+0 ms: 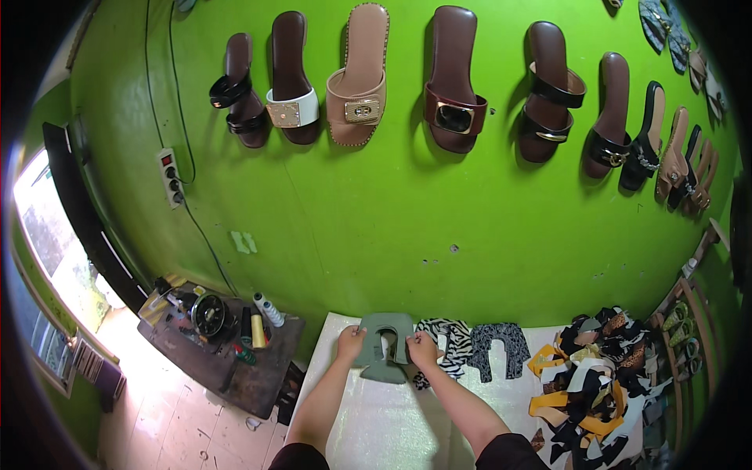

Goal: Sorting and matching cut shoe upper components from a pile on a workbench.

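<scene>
Above the white work table (345, 431) I hold up a grey-green, curved shoe-upper piece (384, 325) with a U-shaped opening. My left hand (351, 345) pinches its left edge. The fingers of my right hand (423, 349) are closed on its right edge. Another grey-green piece (384, 371) shows just below, touching or overlapping it; I cannot tell whether they are joined. Close to my right hand lie zebra-striped pieces (453, 345), partly covered by that hand. Beside them rests a black-and-grey patterned U-shaped piece (500, 352).
A heap of mixed cut pieces (587, 399) covers the table's right side. To the left, a dark bench (243, 380) bears a sewing machine (208, 315) and thread cones (258, 330). Sandals (454, 78) hang along the green wall (352, 219); a rack (693, 329) stands far right.
</scene>
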The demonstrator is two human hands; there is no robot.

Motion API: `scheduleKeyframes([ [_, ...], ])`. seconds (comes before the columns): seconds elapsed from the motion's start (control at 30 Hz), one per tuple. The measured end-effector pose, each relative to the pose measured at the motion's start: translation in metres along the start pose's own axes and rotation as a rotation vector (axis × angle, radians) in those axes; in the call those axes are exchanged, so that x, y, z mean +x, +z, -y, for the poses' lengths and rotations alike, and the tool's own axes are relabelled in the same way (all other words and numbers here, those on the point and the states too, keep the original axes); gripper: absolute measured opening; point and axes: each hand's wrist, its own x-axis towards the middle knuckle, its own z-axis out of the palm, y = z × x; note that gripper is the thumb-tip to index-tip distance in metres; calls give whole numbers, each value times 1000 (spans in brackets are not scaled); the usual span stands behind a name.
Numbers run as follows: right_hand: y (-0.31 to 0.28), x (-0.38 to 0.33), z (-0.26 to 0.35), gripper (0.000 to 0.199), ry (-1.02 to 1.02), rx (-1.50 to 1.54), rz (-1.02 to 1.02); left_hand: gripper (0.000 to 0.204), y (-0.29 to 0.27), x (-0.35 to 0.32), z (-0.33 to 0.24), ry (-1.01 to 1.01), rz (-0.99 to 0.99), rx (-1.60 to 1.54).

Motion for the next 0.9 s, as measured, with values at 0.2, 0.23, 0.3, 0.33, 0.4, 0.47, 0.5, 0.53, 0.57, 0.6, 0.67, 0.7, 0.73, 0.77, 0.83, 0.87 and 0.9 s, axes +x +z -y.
scheduleKeyframes([
  [0.2, 24, 25, 10, 26, 130, -80, 28, 43, 15, 44, 15, -64, -51, -1],
  [0.23, 28, 30, 5, 26, 116, -104, 19, 43, 17, 46, 15, -69, -46, -5],
  [0.3, 37, 34, -1, 23, 90, -180, 3, 42, 20, 43, 15, -106, -26, 82],
  [0.33, 40, 34, -3, 23, 93, -185, 11, 42, 21, 40, 18, -115, -26, 82],
  [0.4, 44, 33, -4, 20, 32, -357, -74, 35, 21, 32, 22, -13, -43, 242],
  [0.47, 38, 31, -2, 17, -6, -400, -29, 32, 23, 22, -4, -94, -3, 209],
  [0.5, 35, 29, -4, 17, -101, -500, -19, 29, 21, 11, -27, 16, -45, 454],
  [0.53, 32, 25, -3, 18, -202, -599, 0, 27, 18, 5, -39, 124, -92, 697],
  [0.57, 28, 26, 0, 26, -188, -712, 103, 27, 17, 6, -42, 122, -89, 698],
  [0.6, 21, 24, 12, 26, -191, -712, 108, 26, 12, 5, -43, 139, -25, 721],
  [0.67, 8, 21, 34, 30, -121, -559, 198, 26, 6, -3, -41, 155, 37, 745],
  [0.7, 1, 18, 34, 32, -139, -436, 156, 27, 4, -11, -41, 209, -107, 687],
  [0.73, -9, 12, 33, 32, -141, -433, 156, 29, 2, -19, -41, 263, -252, 626],
  [0.77, -23, 4, 31, 31, -193, -335, 95, 29, -1, -30, -42, 265, -255, 628],
  [0.83, -55, -18, 25, 30, -260, -195, -25, 32, -9, -59, -52, 343, -418, 541],
  [0.87, -72, -31, 15, 28, -270, -160, -74, 32, -12, -74, -55, 339, -411, 550],
  [0.9, -90, -48, 1, 27, -257, -186, -131, 31, -13, -96, -60, 335, -449, 489],
])
